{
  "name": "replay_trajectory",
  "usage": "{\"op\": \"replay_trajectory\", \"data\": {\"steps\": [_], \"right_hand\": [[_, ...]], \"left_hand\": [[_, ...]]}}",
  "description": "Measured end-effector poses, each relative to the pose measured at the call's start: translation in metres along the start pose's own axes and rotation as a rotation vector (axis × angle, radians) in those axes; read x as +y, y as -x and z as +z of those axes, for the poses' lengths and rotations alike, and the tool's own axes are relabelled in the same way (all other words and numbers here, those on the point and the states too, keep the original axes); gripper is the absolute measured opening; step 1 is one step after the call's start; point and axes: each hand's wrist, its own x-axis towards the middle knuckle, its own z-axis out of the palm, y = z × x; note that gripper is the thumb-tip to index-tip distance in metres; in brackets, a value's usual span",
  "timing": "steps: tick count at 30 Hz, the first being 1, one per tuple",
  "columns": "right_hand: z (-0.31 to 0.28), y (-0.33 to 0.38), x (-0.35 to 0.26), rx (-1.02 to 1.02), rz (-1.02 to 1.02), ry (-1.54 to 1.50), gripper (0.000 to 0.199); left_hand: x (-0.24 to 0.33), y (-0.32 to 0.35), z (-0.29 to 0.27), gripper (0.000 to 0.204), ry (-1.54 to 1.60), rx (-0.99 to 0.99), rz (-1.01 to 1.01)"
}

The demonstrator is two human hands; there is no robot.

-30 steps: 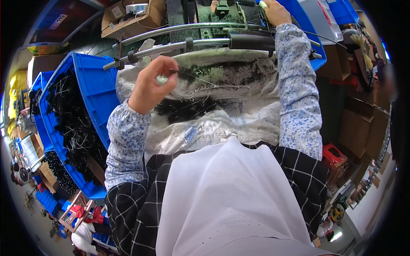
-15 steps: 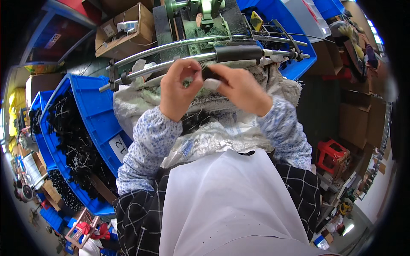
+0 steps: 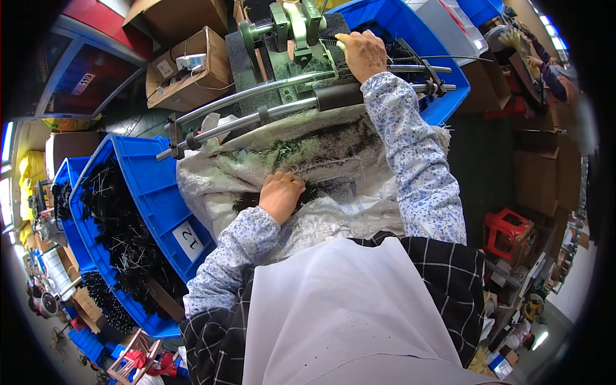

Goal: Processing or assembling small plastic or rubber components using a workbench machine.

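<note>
My left hand (image 3: 282, 197) is low over the lap, its fingers curled down into a dark bristly pile (image 3: 309, 194) on the pale woven sack cloth (image 3: 221, 173). What those fingers grip, if anything, is hidden beneath them. Farther off, my right hand (image 3: 364, 54) is closed beside the green machine (image 3: 298, 38), past the black sleeve (image 3: 337, 96) on the metal rail (image 3: 289, 106). A pale finger cover (image 3: 342, 41) shows at its fingertips. Anything held there is too small to make out.
At the left, a blue bin (image 3: 144, 176) holds black brushes with thin wire stems (image 3: 122, 224). An open cardboard box (image 3: 186, 77) stands left of the machine, another blue bin (image 3: 452, 99) right of it. A red stool (image 3: 504, 234) is at the right; a co-worker (image 3: 558, 74) sits beyond.
My hands were close together above the cloth. Now the right has reached forward to the machine, and the left has come down onto the dark pile.
</note>
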Motion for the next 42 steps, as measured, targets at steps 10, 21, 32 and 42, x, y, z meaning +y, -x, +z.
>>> {"op": "replay_trajectory", "data": {"steps": [10,21,32,42], "right_hand": [[0.009,-0.009,0.011,-0.051,-0.037,-0.072,0.025],[0.009,0.005,0.004,-0.013,0.111,-0.162,0.032],[0.003,-0.003,-0.046,-0.029,0.076,-0.051,0.027],[0.033,-0.022,0.074,-0.113,0.098,-0.069,0.021]], "left_hand": [[0.014,-0.003,-0.069,0.022,0.835,0.093,-0.2],[0.004,0.006,-0.078,0.027,0.397,-0.137,-0.161],[0.009,0.006,-0.095,0.023,0.494,0.041,-0.001],[0.0,0.003,-0.107,0.031,0.453,0.181,0.126]]}}
